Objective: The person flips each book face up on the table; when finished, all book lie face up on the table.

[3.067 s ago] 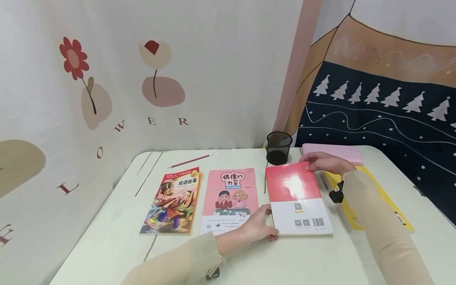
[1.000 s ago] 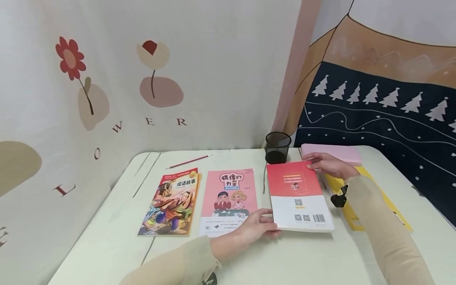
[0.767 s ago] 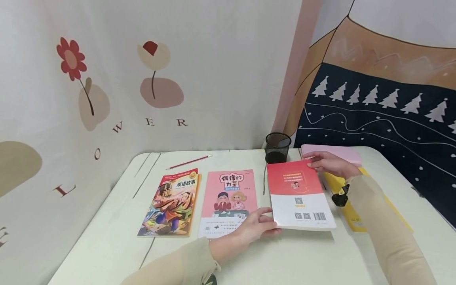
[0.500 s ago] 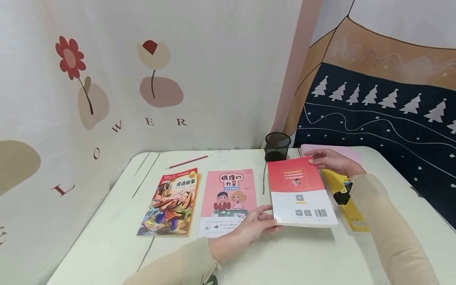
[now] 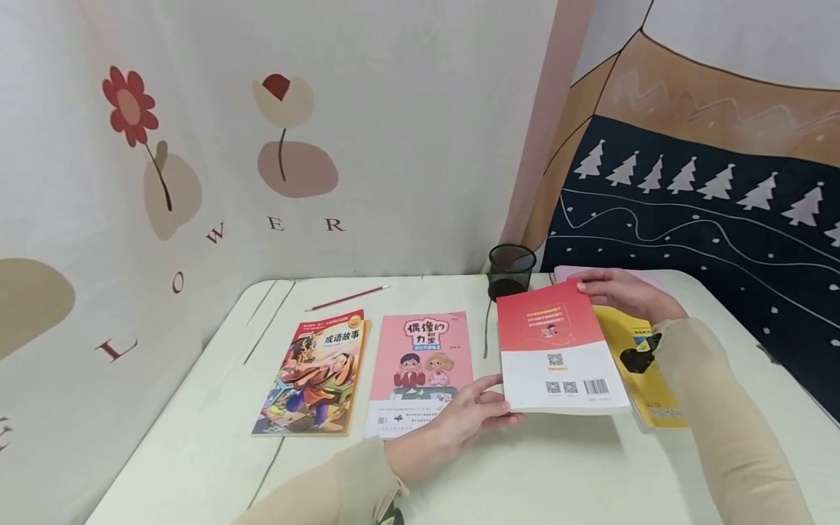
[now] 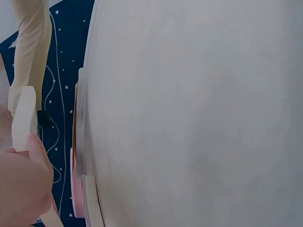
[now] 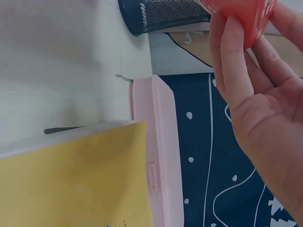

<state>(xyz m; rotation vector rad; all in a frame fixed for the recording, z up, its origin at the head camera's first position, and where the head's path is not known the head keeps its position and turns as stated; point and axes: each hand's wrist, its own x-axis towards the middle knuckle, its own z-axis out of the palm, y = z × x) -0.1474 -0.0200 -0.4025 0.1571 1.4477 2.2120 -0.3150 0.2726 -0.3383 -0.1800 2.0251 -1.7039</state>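
Left hand (image 5: 462,419) pinches the red-and-white book (image 5: 558,350); right hand (image 5: 626,293) too, partly hiding what seems a pink case (image 7: 165,146).

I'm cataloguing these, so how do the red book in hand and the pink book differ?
The red book is held tilted off the table; the pink book lies flat on it. The red book shows a barcode; the pink book, two cartoon figures. Both are white toward the bottom.

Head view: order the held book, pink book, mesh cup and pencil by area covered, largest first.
1. Held book and pink book: too close to rank; the first is raised, the left hand partly hides the second.
2. Mesh cup
3. Pencil
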